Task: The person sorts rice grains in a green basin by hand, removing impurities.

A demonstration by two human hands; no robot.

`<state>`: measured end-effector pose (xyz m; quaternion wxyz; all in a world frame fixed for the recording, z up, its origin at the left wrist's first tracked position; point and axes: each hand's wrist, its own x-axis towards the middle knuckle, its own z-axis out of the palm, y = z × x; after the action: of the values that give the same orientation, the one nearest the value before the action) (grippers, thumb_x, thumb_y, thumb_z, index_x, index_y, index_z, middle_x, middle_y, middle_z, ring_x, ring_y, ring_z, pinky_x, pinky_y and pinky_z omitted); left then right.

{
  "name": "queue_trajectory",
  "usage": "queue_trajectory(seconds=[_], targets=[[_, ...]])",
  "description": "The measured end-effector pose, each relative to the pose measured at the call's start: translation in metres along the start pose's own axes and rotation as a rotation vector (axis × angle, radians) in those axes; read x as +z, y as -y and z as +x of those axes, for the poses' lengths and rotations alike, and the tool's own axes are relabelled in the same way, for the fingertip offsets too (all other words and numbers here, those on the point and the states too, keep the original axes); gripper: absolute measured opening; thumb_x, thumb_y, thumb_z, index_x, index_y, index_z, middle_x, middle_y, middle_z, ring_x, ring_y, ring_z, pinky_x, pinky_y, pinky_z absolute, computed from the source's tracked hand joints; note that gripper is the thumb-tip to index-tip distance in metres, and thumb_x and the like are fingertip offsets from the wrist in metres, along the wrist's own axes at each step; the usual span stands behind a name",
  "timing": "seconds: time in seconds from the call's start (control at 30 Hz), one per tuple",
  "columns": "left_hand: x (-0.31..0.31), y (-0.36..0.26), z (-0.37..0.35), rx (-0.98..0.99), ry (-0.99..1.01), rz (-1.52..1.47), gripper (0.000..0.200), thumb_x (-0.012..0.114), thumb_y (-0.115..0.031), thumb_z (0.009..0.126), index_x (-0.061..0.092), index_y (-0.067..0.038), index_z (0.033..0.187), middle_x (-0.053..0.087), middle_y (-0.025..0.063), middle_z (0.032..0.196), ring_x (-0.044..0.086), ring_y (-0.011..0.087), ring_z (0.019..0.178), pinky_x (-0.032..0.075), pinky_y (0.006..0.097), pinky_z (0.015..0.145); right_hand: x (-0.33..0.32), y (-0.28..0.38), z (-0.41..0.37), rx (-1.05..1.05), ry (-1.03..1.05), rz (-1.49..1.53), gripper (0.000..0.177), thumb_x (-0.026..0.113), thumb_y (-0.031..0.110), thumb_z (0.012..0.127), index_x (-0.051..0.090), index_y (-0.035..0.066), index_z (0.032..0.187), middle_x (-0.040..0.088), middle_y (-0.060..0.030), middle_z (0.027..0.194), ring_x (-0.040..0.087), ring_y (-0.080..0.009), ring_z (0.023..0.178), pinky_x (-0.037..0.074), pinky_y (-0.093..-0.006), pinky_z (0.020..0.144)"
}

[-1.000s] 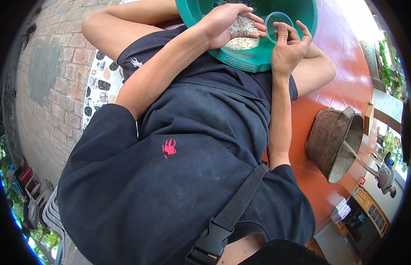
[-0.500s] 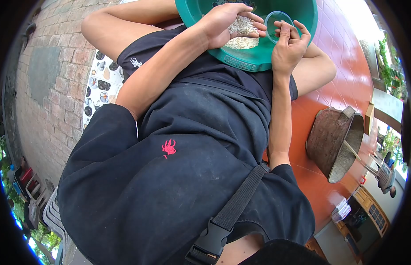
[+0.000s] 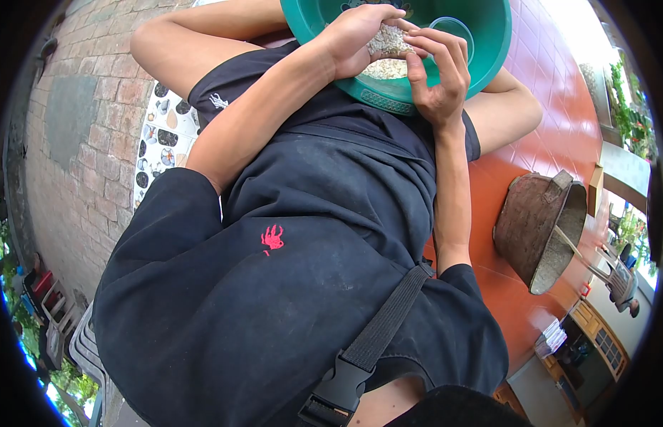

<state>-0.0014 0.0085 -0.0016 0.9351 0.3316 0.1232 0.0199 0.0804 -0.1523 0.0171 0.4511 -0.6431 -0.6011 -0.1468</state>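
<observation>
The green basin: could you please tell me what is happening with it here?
A seated person has the green basin at their lap. The left hand, palm up, holds whitish grains over it. The right hand has its fingers close to them; whether they touch is unclear. More grains lie in the basin, and a clear round rim shows beyond the right hand.

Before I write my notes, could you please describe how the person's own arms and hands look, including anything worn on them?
The left sleeve and right sleeve are black, short and loose, leaving both forearms uncovered. The left hand and right hand are ungloved, with slim fingers. I see no jewellery, cables or markings on either arm.
</observation>
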Motion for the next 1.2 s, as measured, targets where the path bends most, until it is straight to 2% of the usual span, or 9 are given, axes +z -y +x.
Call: queue_trajectory(seconds=[0.03,0.1,0.2,0.33,0.53,0.63,0.8,1.03,1.2], targets=[[0.004,-0.002,-0.002,0.0,0.0,0.0,0.038,0.039,-0.024,0.11,0.064,0.005,0.11,0.069,0.0164,0.102,0.07,0.0264,0.095,0.059,0.0375,0.086,0.0,-0.003,-0.002,0.0,0.0,0.0,0.021,0.072,0.002,0.084,0.074,0.006,0.104,0.07,-0.0099,0.112,0.062,-0.027,0.102,0.056,-0.0325,0.079],[0.015,-0.006,-0.006,-0.05,-0.16,0.009,0.036,0.04,-0.024,0.11,0.062,0.004,0.11,0.067,0.0161,0.105,0.07,0.0273,0.1,0.058,0.0382,0.089,0.001,-0.009,-0.002,0.015,-0.01,-0.177,0.02,0.073,0.009,0.084,0.075,0.008,0.104,0.067,-0.0091,0.117,0.058,-0.0286,0.109,0.052,-0.0382,0.091],[0.016,-0.005,-0.007,-0.009,-0.18,-0.002,0.035,0.04,-0.023,0.11,0.061,0.004,0.112,0.067,0.017,0.108,0.069,0.0286,0.102,0.058,0.0398,0.091,0.004,-0.008,-0.003,0.118,0.03,-0.22,0.02,0.074,0.013,0.085,0.075,0.01,0.104,0.064,-0.0093,0.123,0.054,-0.0304,0.116,0.047,-0.0419,0.099],[0.019,-0.006,-0.009,0.006,-0.225,-0.013,0.035,0.039,-0.023,0.11,0.061,0.004,0.113,0.067,0.0174,0.108,0.069,0.0291,0.102,0.058,0.0408,0.091,0.006,-0.009,-0.003,0.153,0.07,-0.259,0.019,0.073,0.014,0.085,0.075,0.01,0.104,0.063,-0.0096,0.125,0.053,-0.0304,0.118,0.047,-0.041,0.098],[0.006,-0.001,-0.002,-0.013,-0.089,-0.078,0.034,0.039,-0.021,0.11,0.061,0.004,0.113,0.068,0.0179,0.108,0.069,0.0281,0.1,0.059,0.0402,0.089,0.006,-0.009,-0.003,0.116,0.059,-0.249,0.016,0.075,0.013,0.085,0.076,0.009,0.1,0.064,-0.0076,0.12,0.055,-0.0295,0.114,0.048,-0.041,0.096],[0.008,-0.001,-0.001,0.004,-0.208,-0.048,0.034,0.039,-0.021,0.109,0.061,0.005,0.113,0.068,0.0178,0.106,0.07,0.0273,0.095,0.06,0.0393,0.085,0.007,-0.009,-0.003,0.14,0.075,-0.227,0.012,0.075,0.012,0.086,0.076,0.008,0.097,0.065,-0.0073,0.118,0.056,-0.0285,0.112,0.049,-0.04,0.095],[0.004,0.001,0.001,0.007,-0.154,-0.07,0.034,0.04,-0.021,0.109,0.062,0.006,0.112,0.069,0.018,0.105,0.07,0.0271,0.092,0.06,0.0386,0.084,0.009,-0.009,-0.002,0.147,0.057,-0.171,0.006,0.071,0.01,0.093,0.075,0.005,0.095,0.066,-0.0076,0.115,0.057,-0.0273,0.11,0.049,-0.0377,0.092],[0.009,-0.001,-0.002,-0.014,-0.148,-0.082,0.037,0.04,-0.023,0.109,0.062,0.007,0.113,0.07,0.0189,0.105,0.071,0.027,0.095,0.061,0.0391,0.087,0.006,-0.02,-0.004,0.218,-0.08,-0.031,0.014,0.066,0.012,0.1,0.073,0.002,0.094,0.07,-0.0093,0.109,0.062,-0.027,0.104,0.05,-0.0375,0.089],[0.006,-0.001,-0.001,-0.064,-0.057,-0.097,0.039,0.038,-0.023,0.11,0.061,0.008,0.114,0.071,0.0188,0.103,0.072,0.0279,0.093,0.062,0.0402,0.086,0.007,-0.023,-0.006,0.259,-0.124,-0.012,0.018,0.064,0.013,0.103,0.072,0.001,0.093,0.071,-0.0091,0.106,0.064,-0.0265,0.099,0.051,-0.0373,0.087]])
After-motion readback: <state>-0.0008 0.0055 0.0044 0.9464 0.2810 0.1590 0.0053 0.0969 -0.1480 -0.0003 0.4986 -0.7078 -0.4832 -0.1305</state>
